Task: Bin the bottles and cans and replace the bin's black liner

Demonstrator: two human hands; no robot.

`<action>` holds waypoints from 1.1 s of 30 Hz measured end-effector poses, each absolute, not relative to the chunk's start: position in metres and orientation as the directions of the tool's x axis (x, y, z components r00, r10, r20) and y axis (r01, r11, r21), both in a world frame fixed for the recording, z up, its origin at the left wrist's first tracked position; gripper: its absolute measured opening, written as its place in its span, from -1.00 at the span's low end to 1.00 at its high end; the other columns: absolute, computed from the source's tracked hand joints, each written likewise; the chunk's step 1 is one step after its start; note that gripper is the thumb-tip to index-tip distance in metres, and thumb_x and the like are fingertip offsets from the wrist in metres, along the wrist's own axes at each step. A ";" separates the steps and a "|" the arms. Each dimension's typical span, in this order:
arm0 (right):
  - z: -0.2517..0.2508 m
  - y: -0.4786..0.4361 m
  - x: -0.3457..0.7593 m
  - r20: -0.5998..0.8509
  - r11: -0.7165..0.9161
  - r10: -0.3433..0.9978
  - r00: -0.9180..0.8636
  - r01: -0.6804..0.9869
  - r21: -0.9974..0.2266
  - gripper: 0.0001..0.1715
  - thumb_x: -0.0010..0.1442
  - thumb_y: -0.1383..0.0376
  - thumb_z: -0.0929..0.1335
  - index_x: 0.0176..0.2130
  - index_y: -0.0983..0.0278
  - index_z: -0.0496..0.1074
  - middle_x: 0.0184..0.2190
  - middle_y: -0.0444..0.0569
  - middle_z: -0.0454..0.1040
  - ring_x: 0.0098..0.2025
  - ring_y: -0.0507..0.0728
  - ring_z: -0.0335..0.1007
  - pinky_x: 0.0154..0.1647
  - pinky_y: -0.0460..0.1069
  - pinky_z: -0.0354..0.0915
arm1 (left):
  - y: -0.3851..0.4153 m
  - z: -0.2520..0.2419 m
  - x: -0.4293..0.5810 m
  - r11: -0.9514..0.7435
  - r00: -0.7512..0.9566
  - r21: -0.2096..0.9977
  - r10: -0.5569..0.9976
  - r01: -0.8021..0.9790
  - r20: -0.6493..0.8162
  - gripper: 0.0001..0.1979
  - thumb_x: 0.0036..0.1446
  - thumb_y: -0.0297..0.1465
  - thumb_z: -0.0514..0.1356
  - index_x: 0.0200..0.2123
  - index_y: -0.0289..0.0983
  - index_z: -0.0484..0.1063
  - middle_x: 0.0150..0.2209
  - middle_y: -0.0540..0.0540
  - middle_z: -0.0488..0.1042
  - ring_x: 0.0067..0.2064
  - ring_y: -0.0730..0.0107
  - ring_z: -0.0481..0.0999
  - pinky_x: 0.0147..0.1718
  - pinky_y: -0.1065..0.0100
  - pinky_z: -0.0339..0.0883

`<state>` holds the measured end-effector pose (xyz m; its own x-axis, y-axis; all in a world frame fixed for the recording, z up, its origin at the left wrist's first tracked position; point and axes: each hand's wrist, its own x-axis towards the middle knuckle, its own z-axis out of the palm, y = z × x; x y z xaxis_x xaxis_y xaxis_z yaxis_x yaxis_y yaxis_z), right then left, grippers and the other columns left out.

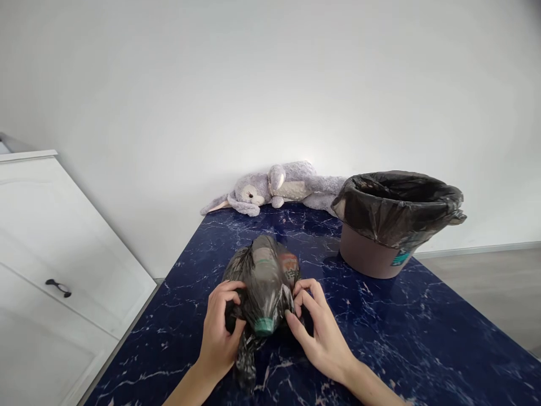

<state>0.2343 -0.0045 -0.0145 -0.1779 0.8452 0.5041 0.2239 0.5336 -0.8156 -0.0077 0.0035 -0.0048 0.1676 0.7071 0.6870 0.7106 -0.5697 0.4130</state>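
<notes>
A thin black plastic bag point(260, 265) lies on the table in front of me, wrapped round several things. Through its film I make out a bottle with a green cap point(264, 326), the cap pointing toward me, and something with a red-orange label point(289, 264) at its right. My left hand point(222, 321) grips the bag's left side between bent fingers and thumb. On the right side, my right hand point(315, 324) pinches a gathered fold of the film. A loose twisted end of the bag hangs down near my left hand.
A brown bin point(367, 254) lined with a black bag stands on the right of the dark blue marbled table point(177, 332). Against the wall lies a grey plush rabbit point(291, 186). A white cabinet point(63, 242) is at the left, beyond the table's edge.
</notes>
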 end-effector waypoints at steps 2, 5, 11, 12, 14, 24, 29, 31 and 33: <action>-0.017 0.000 0.234 0.519 0.530 0.848 -0.109 0.224 -0.818 -0.71 0.52 0.22 0.24 -0.30 0.19 0.16 -0.12 -0.01 0.23 -0.05 0.18 0.23 0.02 0.11 0.24 | 0.004 -0.001 -0.008 -0.518 0.105 0.470 0.744 0.715 0.660 -0.91 0.45 -0.27 0.07 -0.16 -0.12 0.29 0.10 -0.19 0.51 0.15 0.05 0.51 0.02 0.08 0.47; -0.021 0.008 0.236 0.518 0.504 0.856 0.009 0.214 -0.837 -0.69 0.55 0.18 0.21 -0.29 0.18 0.17 -0.18 -0.05 0.23 -0.16 0.15 0.22 -0.09 0.06 0.22 | 0.007 0.004 -0.010 -0.431 -0.011 0.565 0.789 0.703 0.615 -0.98 0.37 -0.34 0.10 -0.17 -0.13 0.31 0.12 -0.23 0.48 0.11 0.01 0.53 -0.22 0.17 0.53; -0.029 0.027 0.250 0.476 0.431 0.851 0.222 0.222 -0.875 -0.61 0.54 0.06 0.24 -0.31 0.17 0.20 -0.25 -0.09 0.24 -0.17 0.15 0.21 -0.05 0.07 0.17 | 0.020 0.008 -0.019 -0.289 -0.222 0.715 0.820 0.636 0.528 -0.85 0.27 -0.26 0.16 -0.12 -0.14 0.36 0.10 -0.22 0.43 -0.01 0.04 0.53 -0.64 0.44 0.25; -0.031 0.030 0.253 0.459 0.413 0.853 0.248 0.217 -0.884 -0.61 0.53 0.04 0.24 -0.31 0.17 0.20 -0.27 -0.10 0.24 -0.19 0.15 0.20 -0.08 0.06 0.17 | 0.022 0.008 -0.021 -0.270 -0.251 0.727 0.816 0.632 0.521 -0.83 0.25 -0.23 0.17 -0.12 -0.14 0.36 0.08 -0.21 0.44 -0.01 0.04 0.52 -0.63 0.44 0.26; -0.036 0.035 0.257 0.425 0.380 0.857 0.291 0.197 -0.904 -0.60 0.53 0.01 0.24 -0.30 0.17 0.21 -0.30 -0.12 0.21 -0.24 0.14 0.17 -0.14 0.05 0.16 | 0.025 0.009 -0.025 -0.241 -0.298 0.744 0.807 0.623 0.511 -0.78 0.23 -0.19 0.18 -0.12 -0.15 0.37 0.05 -0.22 0.44 0.03 0.01 0.49 -0.58 0.41 0.31; -0.026 0.030 0.258 0.464 0.438 0.864 0.195 0.163 -0.884 -0.68 0.49 0.02 0.30 -0.21 0.16 0.19 -0.23 -0.12 0.22 -0.17 0.13 0.23 -0.04 0.04 0.24 | 0.022 0.015 -0.027 -0.158 -0.289 0.858 0.898 0.489 0.330 -0.78 0.34 -0.14 0.09 -0.10 -0.14 0.28 -0.59 0.12 0.38 -0.66 0.37 0.30 -0.61 0.36 0.23; -0.021 0.015 0.247 0.528 0.513 0.849 -0.025 0.281 -0.811 -0.63 0.31 0.13 0.47 -0.12 0.15 0.23 -0.14 -0.07 0.26 -0.12 0.16 0.25 -0.05 0.04 0.26 | 0.017 0.014 -0.018 -0.164 -0.193 0.922 0.951 0.351 0.242 -0.65 0.40 -0.06 0.05 0.07 -0.15 0.18 -0.67 0.15 0.42 -0.66 0.31 0.40 -0.58 0.35 0.32; -0.025 0.014 0.245 0.520 0.510 0.852 -0.065 0.333 -0.793 -0.75 0.37 0.18 0.39 -0.13 0.15 0.21 -0.20 -0.10 0.25 -0.19 0.14 0.23 -0.16 0.02 0.26 | 0.017 0.014 -0.016 -0.169 -0.183 0.930 0.954 0.326 0.238 -0.62 0.42 -0.03 0.03 0.11 -0.15 0.16 -0.67 0.14 0.43 -0.63 0.30 0.41 -0.54 0.34 0.34; -0.029 0.015 0.244 0.504 0.492 0.861 -0.063 0.351 -0.797 -0.85 0.41 0.23 0.32 -0.13 0.14 0.19 -0.27 -0.13 0.22 -0.26 0.13 0.20 -0.26 0.00 0.24 | 0.017 0.015 -0.015 -0.154 -0.172 0.948 0.963 0.280 0.207 -0.59 0.44 0.00 0.00 0.14 -0.14 0.15 -0.64 0.12 0.45 -0.61 0.30 0.41 -0.54 0.34 0.33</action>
